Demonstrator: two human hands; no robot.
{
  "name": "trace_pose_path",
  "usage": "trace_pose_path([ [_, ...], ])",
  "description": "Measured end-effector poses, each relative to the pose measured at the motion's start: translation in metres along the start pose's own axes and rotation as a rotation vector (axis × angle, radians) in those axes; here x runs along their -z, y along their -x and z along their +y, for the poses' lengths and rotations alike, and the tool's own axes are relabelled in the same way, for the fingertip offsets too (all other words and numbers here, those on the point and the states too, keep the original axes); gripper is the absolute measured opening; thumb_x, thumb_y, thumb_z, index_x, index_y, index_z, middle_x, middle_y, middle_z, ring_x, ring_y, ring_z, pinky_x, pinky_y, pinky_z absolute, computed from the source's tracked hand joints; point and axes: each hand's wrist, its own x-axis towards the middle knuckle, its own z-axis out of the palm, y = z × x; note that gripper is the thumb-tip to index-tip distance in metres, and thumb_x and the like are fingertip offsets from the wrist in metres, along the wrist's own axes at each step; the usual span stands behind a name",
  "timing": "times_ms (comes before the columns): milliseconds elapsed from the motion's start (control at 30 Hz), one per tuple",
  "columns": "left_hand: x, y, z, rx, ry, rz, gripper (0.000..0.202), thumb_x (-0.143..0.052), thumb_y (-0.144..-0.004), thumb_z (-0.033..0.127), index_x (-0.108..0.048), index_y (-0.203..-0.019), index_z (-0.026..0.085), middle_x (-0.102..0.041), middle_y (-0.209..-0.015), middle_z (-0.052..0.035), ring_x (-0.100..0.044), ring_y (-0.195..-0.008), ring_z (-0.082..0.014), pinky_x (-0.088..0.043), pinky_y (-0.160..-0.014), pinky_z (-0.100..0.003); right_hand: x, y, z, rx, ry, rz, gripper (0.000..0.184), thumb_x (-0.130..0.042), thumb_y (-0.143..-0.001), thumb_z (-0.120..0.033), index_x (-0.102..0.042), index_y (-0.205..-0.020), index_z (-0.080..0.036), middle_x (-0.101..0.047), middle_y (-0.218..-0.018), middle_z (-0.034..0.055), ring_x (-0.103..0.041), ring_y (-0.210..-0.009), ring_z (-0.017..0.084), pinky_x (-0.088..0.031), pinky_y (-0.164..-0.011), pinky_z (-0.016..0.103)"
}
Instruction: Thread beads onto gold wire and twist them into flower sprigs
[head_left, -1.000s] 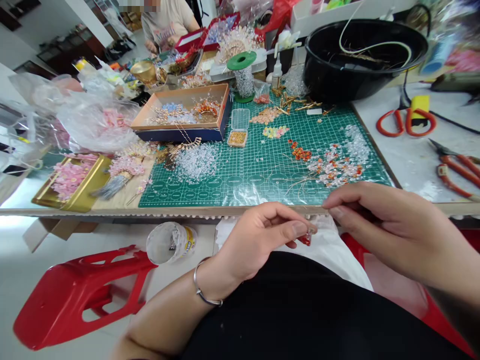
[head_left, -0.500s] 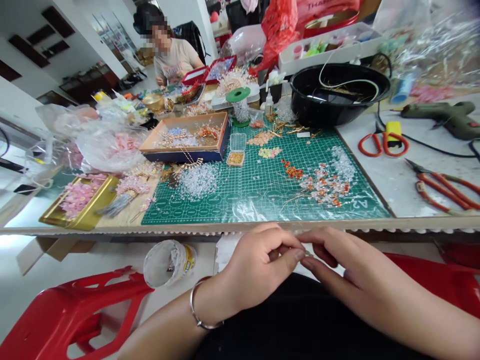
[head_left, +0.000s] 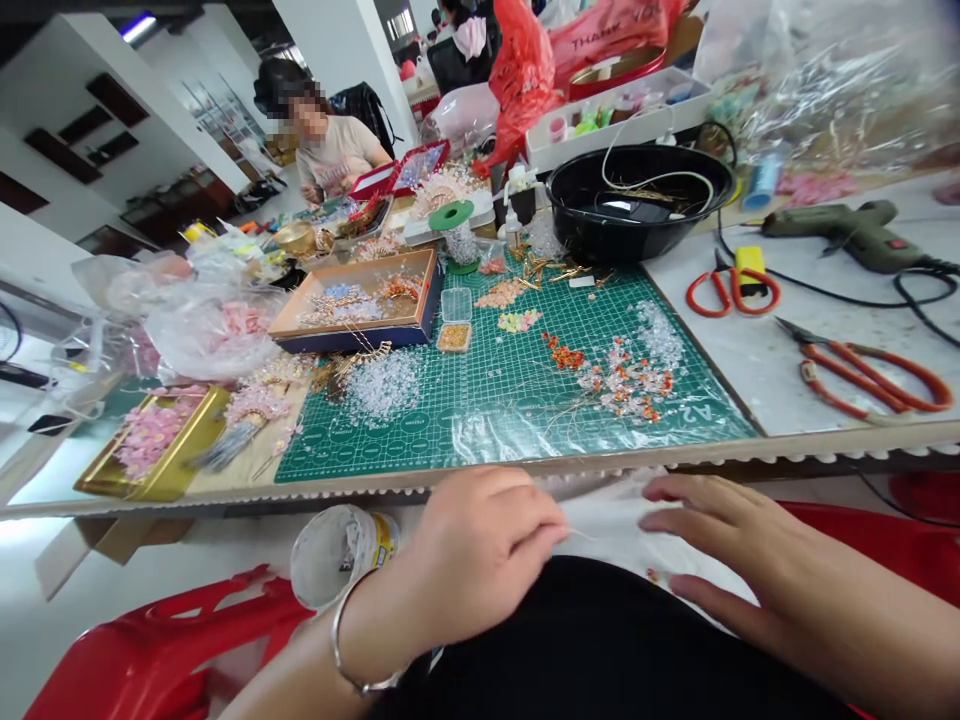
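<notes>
The left hand (head_left: 491, 550) has its grip pressed together, finger and thumb clamped on a thin wire (head_left: 579, 533) whose fine end pokes out toward the right. The right hand (head_left: 750, 540) stands apart from it, fingers spread and closed on nothing that shows. Just beside its fingertips is a small orange bead piece (head_left: 652, 575), over the white cloth (head_left: 604, 510) on the lap; whether it is joined to the wire cannot be told. The piece in hand looks unfinished: no completed twist or cluster shows on it.

Past the hands, on the green cutting mat (head_left: 337, 450), a bunch of clear-and-orange beaded sprigs (head_left: 634, 385) lies with wire tails trailing toward the near edge. These seem to be the part already made, a fair number, though they overlap too much to count. Material is left over: orange beads (head_left: 562, 352) lie just beside the sprigs, a clear bead pile (head_left: 660, 335) behind them, and a larger clear bead heap (head_left: 384, 385) well to the left.

Farther out, an open box (head_left: 405, 322) holds wired ornaments that appear complete. On the bench (head_left: 750, 370) to the right, the pliers (head_left: 855, 378), scissors (head_left: 726, 290) and hot glue gun (head_left: 862, 235) lie untouched.
</notes>
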Motion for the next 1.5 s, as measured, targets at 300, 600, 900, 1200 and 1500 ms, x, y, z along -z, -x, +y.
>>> trace_pose_path([
  [300,-0.019,-0.023,-0.005,0.043,0.044,-0.079,0.026,-0.054,-0.096,0.022,-0.066,-0.074,0.019,-0.067,-0.071,-0.0039,-0.060,-0.066,-0.0152,-0.043,-0.064,-0.029,-0.015,-0.054,-0.043,-0.239,-0.597,-0.186,0.019,-0.048,-0.103,-0.037,-0.064,-0.103,-0.027,-0.075,-0.095,0.0026,-0.074,-0.088,0.020,-0.062,-0.076,0.030],
  [600,0.005,-0.062,-0.098,0.477,-0.173,0.215,0.019,-0.056,-0.095,0.024,-0.075,-0.089,0.022,-0.073,-0.091,-0.0047,-0.064,-0.086,-0.0209,-0.048,-0.079,-0.033,-0.027,-0.046,-0.030,-0.351,-0.587,-0.166,0.028,-0.053,-0.099,-0.036,-0.051,-0.073,-0.024,-0.050,-0.064,-0.0042,-0.050,-0.057,0.013,-0.043,-0.052,0.023],
  [900,-0.001,-0.079,-0.136,0.504,-0.166,0.190,0.017,-0.061,-0.090,0.019,-0.077,-0.089,0.022,-0.069,-0.097,-0.0068,-0.063,-0.087,-0.0223,-0.049,-0.081,-0.035,-0.029,-0.050,-0.032,-0.318,-0.698,-0.279,0.019,-0.052,-0.095,-0.028,-0.052,-0.076,-0.024,-0.053,-0.065,-0.0034,-0.049,-0.057,0.013,-0.042,-0.051,0.023],
  [1200,0.002,-0.050,-0.076,0.554,0.423,0.220,0.016,-0.065,-0.091,0.033,-0.070,-0.098,0.020,-0.063,-0.079,-0.0008,-0.051,-0.063,-0.0112,-0.043,-0.058,-0.024,-0.023,-0.061,-0.038,-0.255,-0.537,-0.042,0.022,-0.052,-0.096,-0.027,-0.052,-0.074,-0.024,-0.048,-0.062,-0.0042,-0.046,-0.054,0.013,-0.040,-0.048,0.024],
  [1500,-0.014,-0.026,-0.017,0.613,1.152,0.089,0.023,-0.082,-0.079,0.032,-0.067,-0.085,0.017,-0.061,-0.075,0.0011,-0.049,-0.056,-0.0054,-0.036,-0.049,-0.018,-0.017,-0.067,-0.054,-0.060,-0.318,0.245,0.018,-0.053,-0.092,-0.016,-0.046,-0.079,-0.027,-0.050,-0.057,-0.0060,-0.047,-0.046,0.012,-0.040,-0.044,0.024],
])
